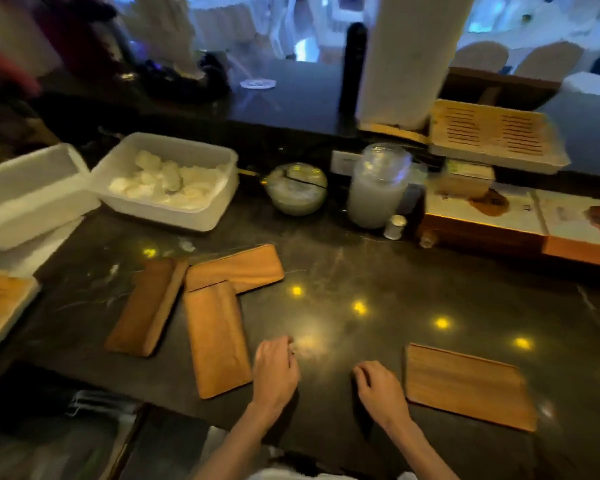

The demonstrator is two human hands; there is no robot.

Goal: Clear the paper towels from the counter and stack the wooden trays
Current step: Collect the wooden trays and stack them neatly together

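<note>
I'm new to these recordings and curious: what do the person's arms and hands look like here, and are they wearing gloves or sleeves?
Both are bare. The left hand and the right hand have no gloves, and no rings, watch or bracelets show. The forearms are uncovered to the frame's bottom edge, where a bit of pale clothing shows. The picture is slightly blurred, so small details could be missed.

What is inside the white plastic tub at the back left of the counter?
The white tub holds a heap of white crumpled lumps, too blurred to identify. Anything under the heap is covered.

4 rectangular wooden trays lie flat on the dark counter [361,271]: left tray [142,306], back tray [236,268] overlapped at its near edge by the middle tray [217,344], right tray [465,386] well apart.
</note>
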